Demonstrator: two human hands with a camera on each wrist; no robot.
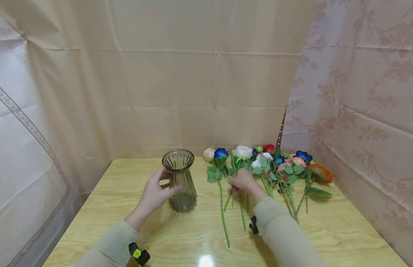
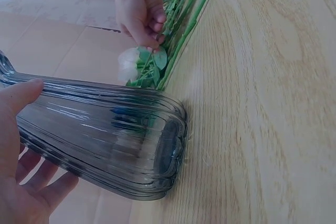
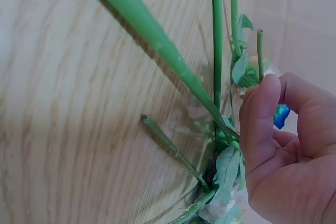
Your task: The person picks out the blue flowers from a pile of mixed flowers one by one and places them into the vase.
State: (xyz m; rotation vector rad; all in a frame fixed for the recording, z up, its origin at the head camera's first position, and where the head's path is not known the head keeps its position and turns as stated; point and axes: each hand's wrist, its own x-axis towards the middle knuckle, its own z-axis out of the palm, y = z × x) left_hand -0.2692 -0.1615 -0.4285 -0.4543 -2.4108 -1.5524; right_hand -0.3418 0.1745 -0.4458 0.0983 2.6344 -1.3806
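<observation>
A smoky ribbed glass vase [image 1: 182, 185] with a flared rim stands upright on the table. My left hand [image 1: 154, 193] holds its side, thumb across the front and fingers behind. At the flowers, my right hand [image 1: 244, 181] has its fingers curled with the fingertips pinched around a thin green stem [image 3: 260, 53]; its short end sticks out past the fingers in the right wrist view. I cannot tell which bloom it belongs to. Close by lie a blue artificial rose [image 1: 221, 153], a cream rose [image 1: 208, 153] and a large white flower [image 1: 242, 152].
To the right lie more artificial flowers: a red one [image 1: 268, 148], pink ones [image 1: 298, 161], another blue one [image 1: 304, 155] and an orange one [image 1: 321, 173]. Their stems point toward the front of the wooden table [image 1: 179, 241]. A beige curtain [image 1: 193, 81] hangs behind.
</observation>
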